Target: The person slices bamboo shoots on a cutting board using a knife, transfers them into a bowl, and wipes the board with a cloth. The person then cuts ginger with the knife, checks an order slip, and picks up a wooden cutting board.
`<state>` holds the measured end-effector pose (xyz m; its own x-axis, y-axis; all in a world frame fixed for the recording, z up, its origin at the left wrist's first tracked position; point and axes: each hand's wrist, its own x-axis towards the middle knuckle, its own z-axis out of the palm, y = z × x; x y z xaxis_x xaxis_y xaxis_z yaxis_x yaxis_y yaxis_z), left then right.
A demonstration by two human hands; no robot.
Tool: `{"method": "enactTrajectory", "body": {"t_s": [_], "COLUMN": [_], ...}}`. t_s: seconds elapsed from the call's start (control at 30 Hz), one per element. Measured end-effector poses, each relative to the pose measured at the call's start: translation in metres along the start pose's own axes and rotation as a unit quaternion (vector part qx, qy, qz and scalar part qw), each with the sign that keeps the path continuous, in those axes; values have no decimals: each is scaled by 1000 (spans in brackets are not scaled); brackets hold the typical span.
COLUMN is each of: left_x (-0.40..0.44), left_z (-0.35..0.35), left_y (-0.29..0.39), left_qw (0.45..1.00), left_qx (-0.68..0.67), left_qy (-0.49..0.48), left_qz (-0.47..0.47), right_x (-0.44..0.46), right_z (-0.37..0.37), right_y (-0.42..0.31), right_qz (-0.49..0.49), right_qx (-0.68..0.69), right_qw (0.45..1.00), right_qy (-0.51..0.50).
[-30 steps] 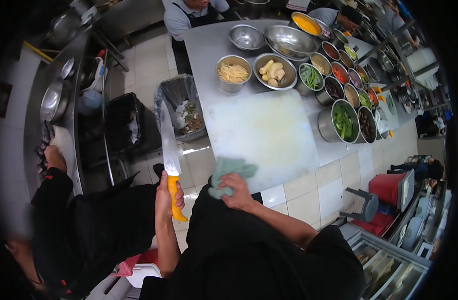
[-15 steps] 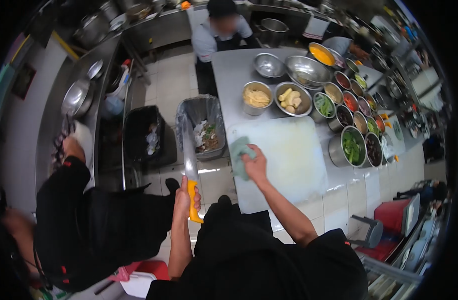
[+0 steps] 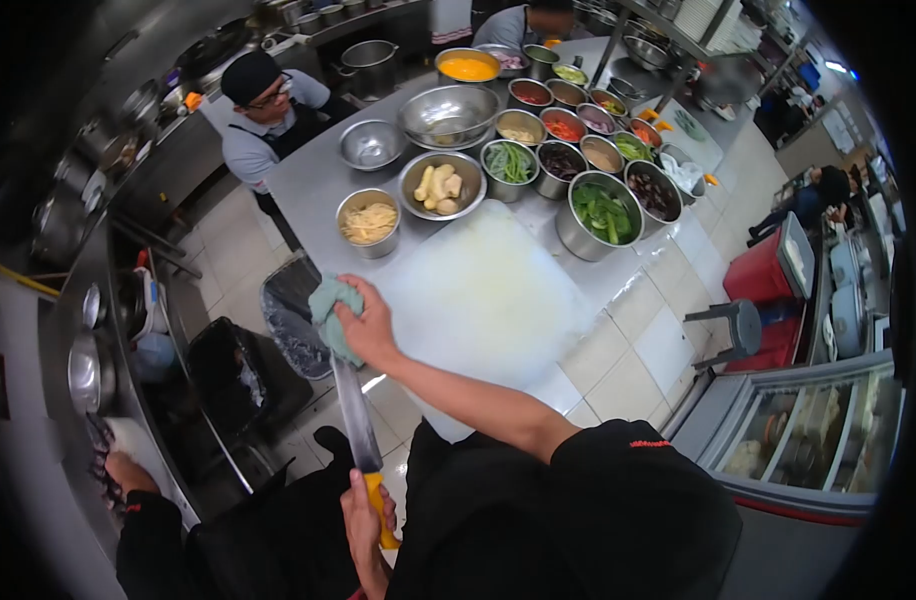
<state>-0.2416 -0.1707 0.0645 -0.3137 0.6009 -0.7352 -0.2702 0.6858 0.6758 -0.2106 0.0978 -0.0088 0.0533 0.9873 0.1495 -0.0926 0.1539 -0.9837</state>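
Observation:
My left hand (image 3: 366, 520) is wrapped round the yellow handle (image 3: 378, 495) of a large knife, whose blade (image 3: 356, 415) points up and away from me. A green cloth (image 3: 336, 315) is held in my right hand (image 3: 368, 325), with the fingers closed on it. The cloth hangs at the blade's upper end and hides the tip. Both are beside the left edge of a white cutting board (image 3: 488, 300), which lies on the steel table (image 3: 313, 190).
Beyond the board stand a pot of pale strips (image 3: 368, 225), a bowl of peeled roots (image 3: 443, 190), and several vegetable containers. Bins (image 3: 243, 375) are at the left. One person (image 3: 268, 120) stands across the table; a co-worker's hand (image 3: 128, 472) is at the left counter.
My right hand has moved with the cloth from the board's left part to the knife blade. My view has turned, so the table and containers appear shifted left.

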Motion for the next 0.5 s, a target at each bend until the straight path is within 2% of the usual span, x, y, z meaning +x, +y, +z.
{"method": "enactTrajectory", "body": {"t_s": [0.07,0.13,0.23,0.3,0.37,0.43,0.47,0.5], "left_x": [-6,1,8,21,39,51,55,61], "left_z": [-3,-4,3,16,33,55,70,86], "left_y": [-5,-15,-9,-9,-10,-1,9,14], "left_qw": [1000,998,996,995,965,900,904,891], "left_qx": [-5,-20,-3,26,184,341,362,382], "left_qy": [27,53,70,73,95,116,102,111], "left_qz": [13,34,48,70,162,246,202,217], "right_x": [29,54,92,112,128,139,144,149], "right_z": [-39,-95,-179,-230,-267,-290,-298,-299], "right_y": [-7,-35,-57,-62,-57,-35,-23,-22], "right_qz": [-26,-60,-166,-195,-123,-122,-120,-141], "right_qx": [35,-37,-205,-372,-512,-594,-632,-604], "right_qw": [999,997,964,906,848,791,761,781], "right_qy": [-13,-15,21,49,55,79,91,70]}}
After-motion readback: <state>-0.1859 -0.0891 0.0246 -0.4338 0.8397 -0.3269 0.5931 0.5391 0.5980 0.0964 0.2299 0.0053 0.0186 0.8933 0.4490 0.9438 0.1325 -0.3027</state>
